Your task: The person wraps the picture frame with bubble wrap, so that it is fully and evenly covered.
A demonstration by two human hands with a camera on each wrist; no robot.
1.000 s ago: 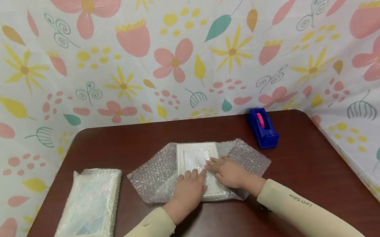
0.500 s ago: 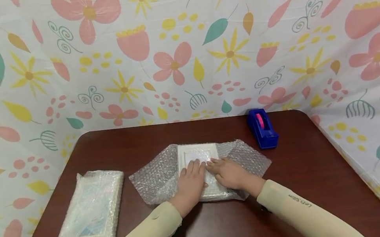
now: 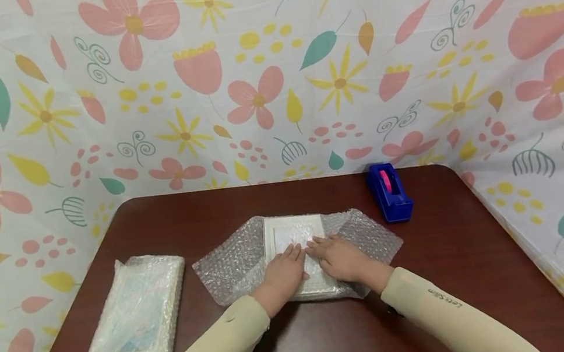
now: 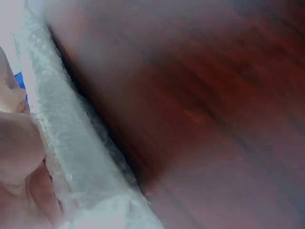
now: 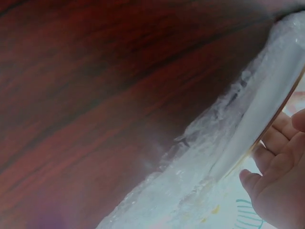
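A white picture frame point(image 3: 295, 221) lies on a sheet of bubble wrap point(image 3: 231, 261) in the middle of the table in the head view. The wrap spreads out to both sides of it. My left hand point(image 3: 284, 271) rests on the frame's face, fingers extended. Beside it, my right hand point(image 3: 341, 258) lies with straight fingers on the frame's right half. Their fingertips are close together. In the left wrist view, the wrapped lower side point(image 4: 81, 138) of the frame runs beside my hand. The right wrist view has bubble wrap point(image 5: 190, 181) along the edge by my fingers point(image 5: 281, 143).
A second frame point(image 3: 137, 311), wrapped in bubble wrap, lies at the left of the dark wooden table point(image 3: 334, 340). Near the back right stands a blue tape dispenser point(image 3: 391, 195) with a pink roll. A floral cloth point(image 3: 270, 83) hangs behind the table.
My left hand slid up the frame's face, then came back down toward its lower part. My right hand stayed in place. The head view shifted slightly.
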